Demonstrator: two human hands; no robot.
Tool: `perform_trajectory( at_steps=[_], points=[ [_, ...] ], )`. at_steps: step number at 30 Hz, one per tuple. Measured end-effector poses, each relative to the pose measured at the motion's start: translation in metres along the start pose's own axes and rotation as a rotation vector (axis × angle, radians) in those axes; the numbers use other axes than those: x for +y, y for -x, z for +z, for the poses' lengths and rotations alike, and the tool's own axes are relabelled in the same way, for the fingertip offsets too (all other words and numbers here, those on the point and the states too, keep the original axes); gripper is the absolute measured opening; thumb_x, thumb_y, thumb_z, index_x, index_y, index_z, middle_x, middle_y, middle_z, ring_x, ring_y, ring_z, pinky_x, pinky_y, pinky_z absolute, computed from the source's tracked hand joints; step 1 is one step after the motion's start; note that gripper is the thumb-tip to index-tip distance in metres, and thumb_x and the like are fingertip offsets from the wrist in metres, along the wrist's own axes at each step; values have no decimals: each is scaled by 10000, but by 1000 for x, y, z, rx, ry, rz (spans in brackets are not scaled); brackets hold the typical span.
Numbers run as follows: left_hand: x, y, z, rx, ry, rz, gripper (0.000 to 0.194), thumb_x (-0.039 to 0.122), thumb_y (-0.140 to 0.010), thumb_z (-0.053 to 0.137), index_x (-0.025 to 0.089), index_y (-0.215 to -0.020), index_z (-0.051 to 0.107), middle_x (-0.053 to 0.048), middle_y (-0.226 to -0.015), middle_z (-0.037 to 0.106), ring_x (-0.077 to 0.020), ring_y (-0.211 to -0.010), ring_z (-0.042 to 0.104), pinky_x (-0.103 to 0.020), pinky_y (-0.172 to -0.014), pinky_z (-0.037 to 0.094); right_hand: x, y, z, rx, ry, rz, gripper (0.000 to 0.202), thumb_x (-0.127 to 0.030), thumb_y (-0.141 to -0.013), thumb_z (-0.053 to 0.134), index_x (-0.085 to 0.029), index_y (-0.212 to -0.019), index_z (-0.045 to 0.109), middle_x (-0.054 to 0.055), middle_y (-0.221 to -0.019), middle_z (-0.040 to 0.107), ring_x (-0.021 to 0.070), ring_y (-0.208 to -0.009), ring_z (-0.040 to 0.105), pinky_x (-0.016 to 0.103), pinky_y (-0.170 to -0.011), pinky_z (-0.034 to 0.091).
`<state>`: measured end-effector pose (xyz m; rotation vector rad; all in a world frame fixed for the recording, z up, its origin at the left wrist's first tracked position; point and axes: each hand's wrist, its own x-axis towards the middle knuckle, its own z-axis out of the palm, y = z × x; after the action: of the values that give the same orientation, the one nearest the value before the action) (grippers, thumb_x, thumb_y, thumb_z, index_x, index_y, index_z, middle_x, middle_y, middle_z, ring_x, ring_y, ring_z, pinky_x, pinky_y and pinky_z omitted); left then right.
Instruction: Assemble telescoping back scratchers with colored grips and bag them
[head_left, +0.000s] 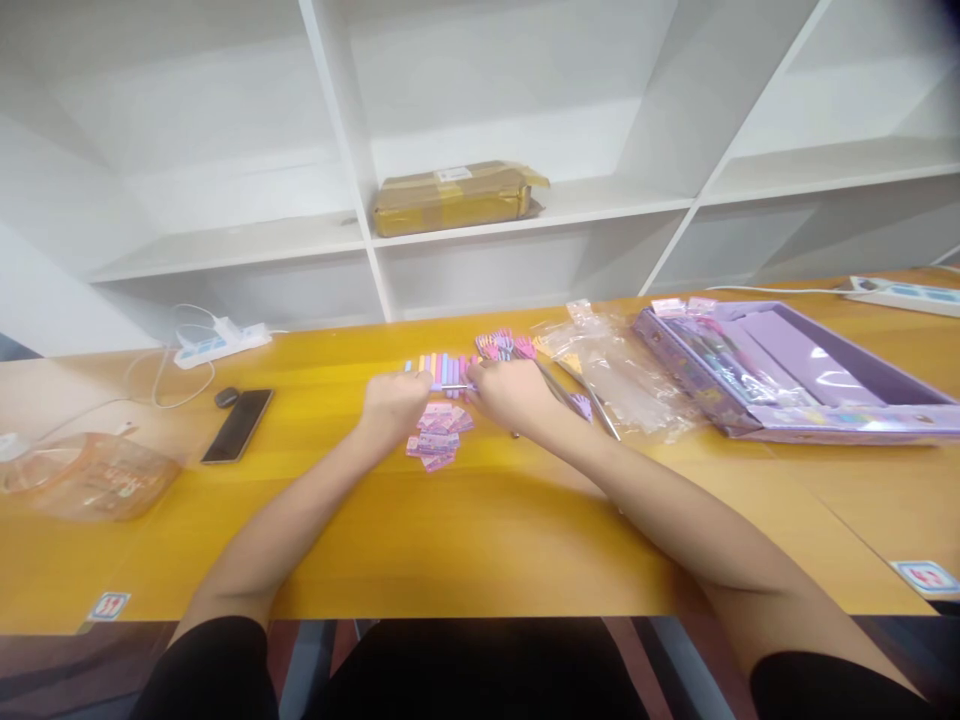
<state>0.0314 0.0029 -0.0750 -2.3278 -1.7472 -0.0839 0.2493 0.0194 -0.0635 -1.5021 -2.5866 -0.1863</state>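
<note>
My left hand (397,403) and my right hand (510,393) are both closed at the middle of the table, a short gap apart. Between them runs a thin silvery rod (454,386), an end at each hand's fingers. Just behind it lies a row of pastel sticks (444,368) in yellow, pink, blue and purple. Small pink printed cards (436,437) lie in a loose pile in front of the hands. Behind my right hand are striped pink and purple pieces (495,344). The fingertips are small and blurred.
Clear plastic bags (622,365) and scissors-like metal (604,412) lie right of my right hand. Farther right is an open purple box (825,415). At left are a phone (238,426), a power strip (223,345) and an orange plastic bag (97,475). A taped carton (457,198) sits on the shelf.
</note>
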Motion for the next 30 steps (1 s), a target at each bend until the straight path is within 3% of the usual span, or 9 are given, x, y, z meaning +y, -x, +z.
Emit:
perform_trajectory(
  at_steps=[8, 21, 24, 30],
  points=[
    [-1, -1, 0, -7, -16, 12, 300, 264, -1017, 451, 169, -999, 736, -183, -930, 769, -322, -848, 738, -363, -622, 383, 0, 0, 1, -17, -9, -1, 421, -476, -1060, 499, -168, -1080, 785, 156, -985, 798, 298, -910, 776, 328, -747, 469],
    [-2, -5, 1, 0, -49, 0, 245, 230, -996, 515, 177, -1006, 754, -161, -941, 791, -319, -834, 760, -344, -603, 375, 1, -1, -1, -33, 28, -15, 382, -385, -1079, 448, -167, -1181, 744, 161, -1042, 802, 306, -919, 782, 326, -723, 462],
    [-5, -8, 1, 10, -61, -17, 242, 219, -985, 527, 184, -972, 767, -151, -916, 796, -313, -808, 760, -336, -587, 363, 1, 0, -3, -36, 43, -22, 374, -317, -1082, 413, -152, -1235, 712, 181, -1081, 797, 309, -922, 782, 322, -697, 446],
    [-19, -10, -6, 74, -85, -47, 269, 211, -973, 515, 172, -886, 767, -156, -822, 772, -305, -757, 737, -329, -577, 330, 4, 1, -12, -45, 50, -15, 349, -333, -1086, 420, -167, -1222, 696, 181, -1053, 798, 297, -921, 771, 307, -689, 416]
  ],
)
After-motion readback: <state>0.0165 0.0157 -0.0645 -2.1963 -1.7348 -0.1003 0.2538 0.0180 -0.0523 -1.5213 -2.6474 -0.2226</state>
